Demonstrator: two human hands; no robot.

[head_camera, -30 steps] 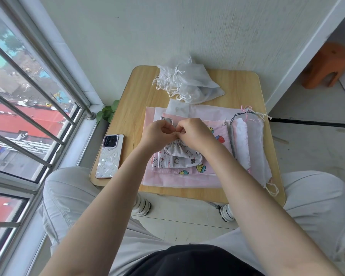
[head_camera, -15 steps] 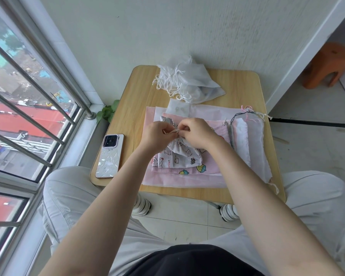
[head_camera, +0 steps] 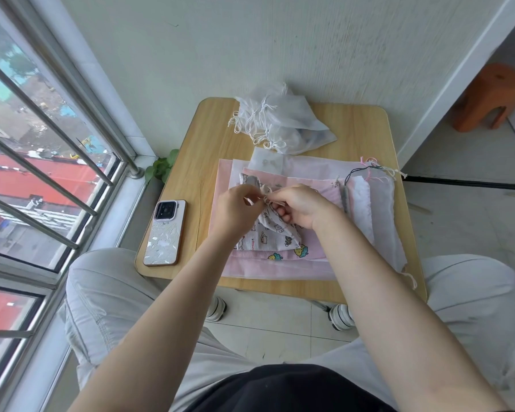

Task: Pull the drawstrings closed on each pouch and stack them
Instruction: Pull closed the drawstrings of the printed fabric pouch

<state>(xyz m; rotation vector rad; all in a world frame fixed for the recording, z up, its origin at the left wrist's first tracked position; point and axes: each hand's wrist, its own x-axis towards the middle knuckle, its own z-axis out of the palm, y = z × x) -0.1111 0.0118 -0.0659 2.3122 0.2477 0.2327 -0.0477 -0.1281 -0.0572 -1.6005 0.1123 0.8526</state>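
both hands meet over the middle of a small wooden table (head_camera: pixel 357 126), working on a little white pouch (head_camera: pixel 275 234) w/ cartoon animal print. left hand (head_camera: pixel 235 208) is pinched narrow on the drawstring (head_camera: pixel 263 198) at the pouch's gathered far end; right hand (head_camera: pixel 302 205) is curled tight round the bunched neck of the same pouch, fingers (head_camera: pixel 280 214) folded under. the pouch body fans out toward the near side, lying on a pile of flat pink bags (head_camera: pixel 280 263), one w/ small fruit pics near its near edge. right of the pile lie a couple of white bags (head_camera: pixel 381 215), their strings (head_camera: pixel 372 172) in pink, dark & white bunched at the far end. at the far side of the table, near the wall, sits a heap of sheer white pouches (head_camera: pixel 283 123) w/ white cords, necks gathered. a phone (head_camera: pixel 165 233) in a pale patterned case lies face down on the left near part of the table, well apart from the pile. window w/ metal bars (head_camera: pixel 51 162) on the left, orange stool (head_camera: pixel 488 96) far right on the floor. person's knees in light trousers sit either side of the table.
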